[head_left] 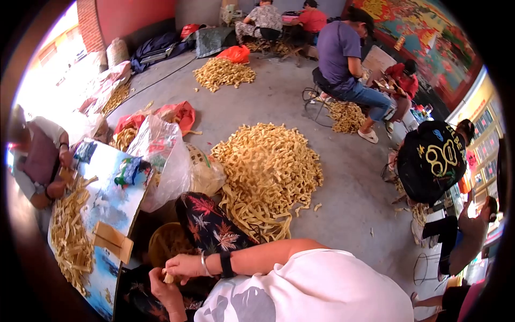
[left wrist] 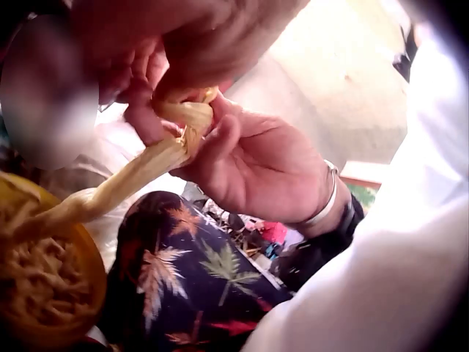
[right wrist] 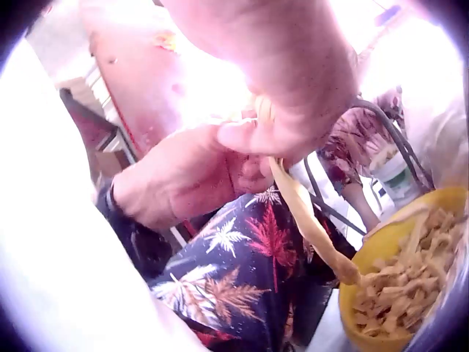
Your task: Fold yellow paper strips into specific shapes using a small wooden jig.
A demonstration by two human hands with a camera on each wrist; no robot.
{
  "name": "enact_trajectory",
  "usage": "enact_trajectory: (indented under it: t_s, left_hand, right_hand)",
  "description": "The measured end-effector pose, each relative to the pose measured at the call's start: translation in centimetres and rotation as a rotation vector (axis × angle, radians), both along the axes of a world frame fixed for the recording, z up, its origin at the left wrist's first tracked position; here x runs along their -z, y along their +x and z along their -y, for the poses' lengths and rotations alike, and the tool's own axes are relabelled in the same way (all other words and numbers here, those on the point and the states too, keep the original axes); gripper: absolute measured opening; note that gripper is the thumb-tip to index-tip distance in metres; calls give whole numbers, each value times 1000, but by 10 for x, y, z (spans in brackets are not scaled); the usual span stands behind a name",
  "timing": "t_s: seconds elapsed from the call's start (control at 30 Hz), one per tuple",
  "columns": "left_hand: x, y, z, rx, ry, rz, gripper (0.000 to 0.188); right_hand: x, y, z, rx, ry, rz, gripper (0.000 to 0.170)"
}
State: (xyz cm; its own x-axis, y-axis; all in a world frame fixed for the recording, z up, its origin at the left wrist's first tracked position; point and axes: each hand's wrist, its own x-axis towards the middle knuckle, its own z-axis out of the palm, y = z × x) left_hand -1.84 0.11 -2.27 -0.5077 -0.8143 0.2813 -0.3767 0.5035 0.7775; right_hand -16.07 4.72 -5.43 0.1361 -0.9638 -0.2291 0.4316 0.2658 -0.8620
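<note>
A pale yellow, flat, pliable strip is folded over on itself between both hands, its long tail running down to a yellow bucket of similar pieces. My left hand, with a dark band at its wrist, pinches the strip from one side. Facing it, my right hand, wearing a silver bracelet and black band, grips the folded part between thumb and fingers. In the left wrist view the left hand covers part of the fold. The right hand hides much of it in the right wrist view.
A large pile of yellowish pieces lies on the floor beyond my patterned trouser leg. Left of me, a painted board holds more strips, with a person behind it. Plastic sacks stand nearby; several people sit farther off.
</note>
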Motion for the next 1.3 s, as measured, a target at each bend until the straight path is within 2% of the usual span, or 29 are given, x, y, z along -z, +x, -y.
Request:
enact_trajectory:
  t_s: [0.07,0.1,0.2,0.23,0.27,0.33,0.37,0.4,0.47,0.57,0.63,0.67,0.73,0.77,0.8,0.83,0.87,0.9,0.97,1.0,1.07,1.17,1.23,1.3]
  left_hand:
    - [22,11,12,-12,391,-248,3]
    - [14,6,6,-60,558,-391,7]
    - [-6,6,-6,-21,632,-427,10]
    - [-22,3,-15,-7,583,-331,15]
    - [-18,2,-13,-17,568,-299,16]
    - [4,10,-10,-37,533,-262,16]
    - [2,24,-13,-77,713,-369,22]
    - [4,27,-7,-20,481,-287,21]
    - [-41,23,-15,128,330,-228,24]
    - [-22,53,14,157,486,-123,30]
    - [-5,55,42,249,528,-180,14]
    - [8,62,42,264,561,-199,13]
    - [6,48,26,130,1033,-642,12]
    - [-17,33,9,13,1099,-783,13]
    - [-24,21,2,22,1112,-801,17]
    - [-27,20,-6,147,1020,-737,20]
    - [-23,19,-11,96,1196,-876,20]
    - [-21,19,-14,82,1173,-911,21]
    - [-1,24,-11,63,1071,-916,24]
    - [-1,26,-13,-6,1061,-913,25]
    - [-1,25,-11,-39,963,-840,26]
    - [-13,24,-15,-15,792,-626,21]
    - [-16,21,-20,30,810,-583,19]
    - [-22,21,-23,24,834,-567,17]
  right_hand:
    - [-43,-8,-11,97,-54,-362,19]
    - [-45,-6,-11,187,-107,-444,18]
    - [-21,0,-2,360,-398,-929,20]
    - [-27,3,-4,345,-391,-960,20]
    - [-25,7,-4,347,-419,-930,19]
    - [-21,14,-2,336,-432,-1031,19]
    - [-25,11,-2,289,-425,-1087,19]
    - [-31,10,-2,245,-414,-1135,19]
    - [-48,-1,-7,171,-417,-1175,19]
    - [-56,-8,-12,123,-446,-1194,20]
    - [-56,-3,-19,120,-444,-1174,21]
    - [-56,-1,-21,181,-462,-1122,19]
    - [-55,5,-19,328,-716,-1406,18]
    - [-46,9,-13,428,-786,-1358,17]
    - [-51,8,-12,436,-785,-1402,14]
    - [-52,9,-12,390,-799,-1437,14]
    - [-57,20,-16,401,-522,-1201,14]
    - [-53,24,-15,412,-531,-1168,14]
    - [-45,28,-15,327,-554,-1211,14]
    - [-43,27,-17,239,-558,-1344,14]
    - [-50,18,-16,296,-556,-1313,19]
    - [-58,13,-3,318,-432,-1007,25]
    - [-47,13,6,265,-363,-767,28]
    - [-54,8,6,205,-239,-768,28]
